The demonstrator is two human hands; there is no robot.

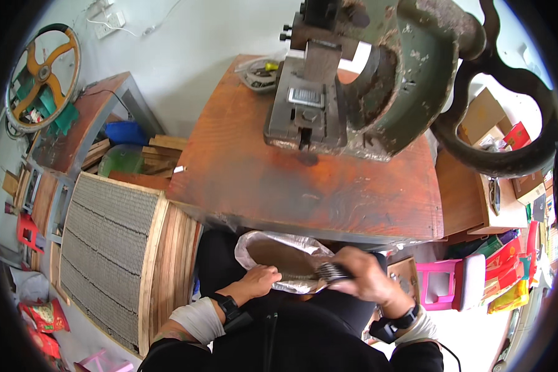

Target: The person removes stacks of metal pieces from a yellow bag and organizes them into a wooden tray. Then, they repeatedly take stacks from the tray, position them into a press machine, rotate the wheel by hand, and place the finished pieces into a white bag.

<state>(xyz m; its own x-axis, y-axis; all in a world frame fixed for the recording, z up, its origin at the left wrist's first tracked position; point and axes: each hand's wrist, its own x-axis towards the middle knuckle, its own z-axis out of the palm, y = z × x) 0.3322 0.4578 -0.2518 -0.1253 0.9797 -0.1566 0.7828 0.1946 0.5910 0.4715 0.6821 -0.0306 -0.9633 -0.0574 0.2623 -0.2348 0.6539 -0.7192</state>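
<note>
In my lap, between my thighs, lies an open container lined with pale, crinkled plastic [249, 243], its inside brownish. My left hand [258, 282] is closed on its near left rim, fingers curled over the edge. My right hand [367, 276], slightly blurred, is closed round a bundle of dark, ridged strips [333, 271] at the right rim. Whether the strips touch the plastic I cannot tell. Beyond the container stands a wooden table [248, 180] carrying a heavy green hand press [418, 93]. A small ridged metal piece [305, 96] sits on the press bed.
The press's large black handwheel [502, 167] overhangs the right side. A small dish of parts [258, 77] stands left of the press. To my left is a wood-framed rack of grey ridged pieces [108, 242]; to my right, a pink stool [437, 285] and a cardboard box [403, 273].
</note>
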